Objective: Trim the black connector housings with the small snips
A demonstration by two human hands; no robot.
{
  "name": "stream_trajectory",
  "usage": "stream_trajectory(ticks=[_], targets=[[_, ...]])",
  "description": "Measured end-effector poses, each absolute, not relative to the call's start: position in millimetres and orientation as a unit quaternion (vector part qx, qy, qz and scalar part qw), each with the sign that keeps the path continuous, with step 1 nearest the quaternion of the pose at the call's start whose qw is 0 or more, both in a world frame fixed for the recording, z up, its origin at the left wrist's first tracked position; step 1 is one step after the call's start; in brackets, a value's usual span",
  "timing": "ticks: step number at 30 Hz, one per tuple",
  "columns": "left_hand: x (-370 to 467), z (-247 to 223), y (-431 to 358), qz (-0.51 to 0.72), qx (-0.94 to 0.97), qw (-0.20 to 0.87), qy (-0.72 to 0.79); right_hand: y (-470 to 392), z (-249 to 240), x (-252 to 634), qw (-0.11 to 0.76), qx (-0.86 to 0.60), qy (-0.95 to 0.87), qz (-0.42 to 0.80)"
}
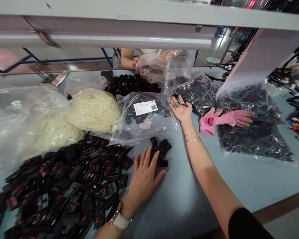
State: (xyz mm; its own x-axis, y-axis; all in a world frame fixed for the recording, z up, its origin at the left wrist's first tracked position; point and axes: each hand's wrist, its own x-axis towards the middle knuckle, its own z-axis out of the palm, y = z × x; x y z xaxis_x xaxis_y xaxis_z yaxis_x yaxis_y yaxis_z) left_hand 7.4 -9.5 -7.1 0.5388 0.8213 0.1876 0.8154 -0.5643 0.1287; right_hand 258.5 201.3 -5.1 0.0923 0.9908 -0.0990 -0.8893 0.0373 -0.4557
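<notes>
My left hand (145,176) lies palm down with its fingers spread, fingertips at a small cluster of black plastic connectors (165,145) on the table. To its left spreads a big heap of black connectors with orange-red parts (89,176). Farther forward, my right hand (182,112) is turned palm up with its fingers partly curled. Across its fingers lies a thin metal tool (181,105), its exact kind unclear; a black and orange piece (174,96) shows at the fingertips. Between the hands is a clear plastic bag (129,129) of black parts with a white label (146,108).
Bags of pale yellow parts (94,109) stand at left. Pink gloves (224,120) lie by bags of black parts (254,139) at right. A white shelf (149,13) crosses overhead, with an upright panel (259,56). Opposite, another person's hand (136,62) is at a clear bag.
</notes>
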Motion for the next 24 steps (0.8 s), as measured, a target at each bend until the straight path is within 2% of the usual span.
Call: stream_trajectory(ticks=[17, 24], targets=[[6.9, -8.8, -9.5, 0.110, 0.879, 0.014, 0.464, 199.7, -2.2, 257.4, 0.703, -0.296, -0.223, 0.607], [7.3, -8.3, -9.4, 0.111, 0.876, 0.021, 0.470, 194.4, 2.6, 268.8, 0.796, -0.309, -0.097, 0.512]])
